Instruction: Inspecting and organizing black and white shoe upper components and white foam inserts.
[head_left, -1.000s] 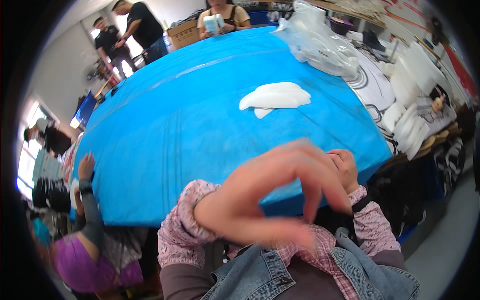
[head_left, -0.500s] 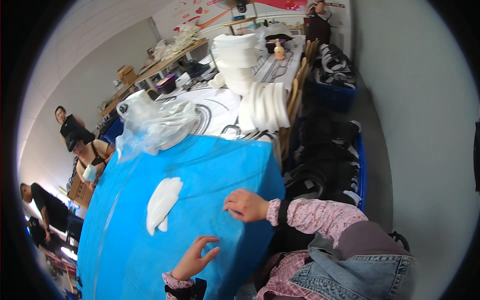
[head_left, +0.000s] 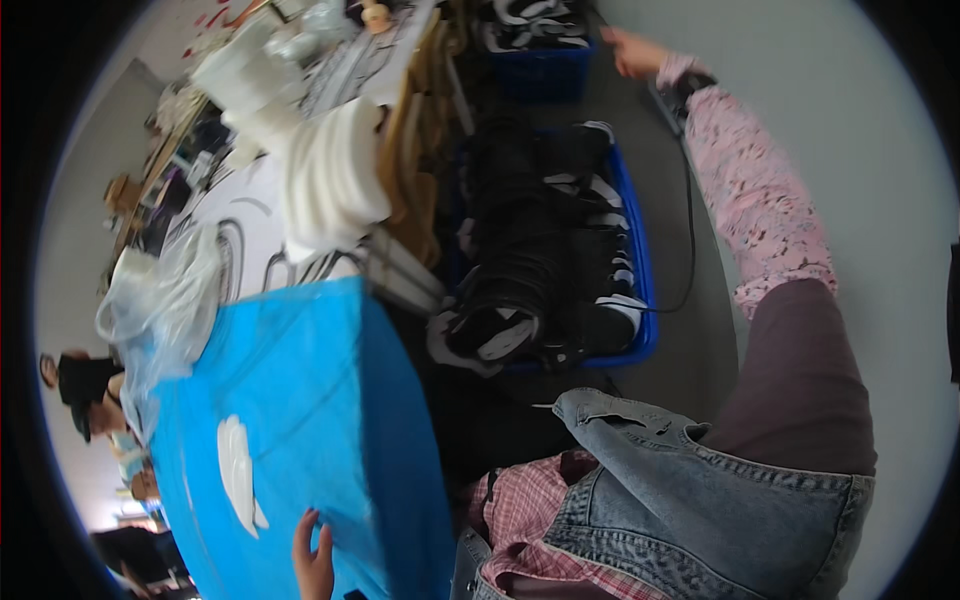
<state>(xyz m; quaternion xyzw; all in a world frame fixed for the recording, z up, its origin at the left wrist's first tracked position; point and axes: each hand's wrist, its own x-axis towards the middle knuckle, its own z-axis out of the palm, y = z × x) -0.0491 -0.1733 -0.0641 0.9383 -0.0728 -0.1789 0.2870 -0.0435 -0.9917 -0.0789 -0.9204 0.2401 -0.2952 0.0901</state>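
Note:
My left hand (head_left: pixel 314 560) is above the near part of a blue-covered table (head_left: pixel 300 340), its thumb and fingers apart and nothing between them. Close by on the blue cover lies a flat, elongated white bundle (head_left: pixel 237 470), perhaps folded gloves; its kind is not clear. My right arm stretches far forward along the grey wall. At its end my right hand (head_left: pixel 637 52) has a finger stretched out, and I see nothing held. It is nearest to a blue crate (head_left: pixel 545 75) with black and white items. A grey strip-like thing (head_left: pixel 668 108) with a black cable lies just below the wrist.
Beside the table stands a larger blue crate (head_left: pixel 640 270) packed with black and white items. Stacked white curved foam pieces (head_left: pixel 335 180) and a clear plastic bag (head_left: pixel 170 300) rest on the tables. Wooden chairs (head_left: pixel 415 140) line the right edge. People are at far left.
My right hand has left the blue table and reached far forward and right, toward the wall. My view has swung right. My left hand stays over the blue cover; the white bundle still lies there.

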